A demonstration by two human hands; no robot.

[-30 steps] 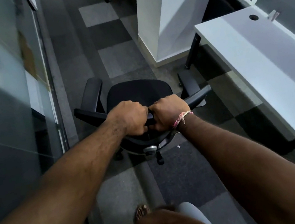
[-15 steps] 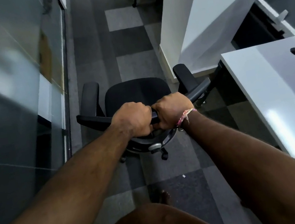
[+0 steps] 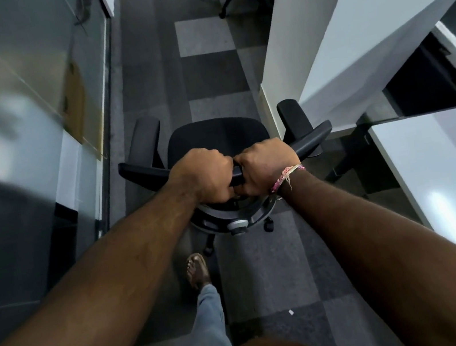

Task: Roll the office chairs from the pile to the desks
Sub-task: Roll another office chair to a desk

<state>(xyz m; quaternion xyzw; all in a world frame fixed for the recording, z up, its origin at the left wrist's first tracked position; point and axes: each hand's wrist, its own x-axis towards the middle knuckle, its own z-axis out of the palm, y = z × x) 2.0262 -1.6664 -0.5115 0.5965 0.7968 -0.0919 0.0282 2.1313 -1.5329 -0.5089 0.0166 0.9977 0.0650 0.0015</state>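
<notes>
Both hands, left (image 3: pixel 205 178) and right (image 3: pixel 265 166), are gripping the backrest top of the chair (image 3: pixel 216 137), seat facing away beyond the fingers, on checkered carpet (image 3: pixel 211 63) between glass wall (image 3: pixel 15 117) and desk (image 3: pixel 446 166).

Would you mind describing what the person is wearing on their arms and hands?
Both forearms are bare, with no sleeves or gloves in view. The left hand wears nothing. At the wrist of the right hand is a thin thread band, pink and cream, with loose ends.
</notes>
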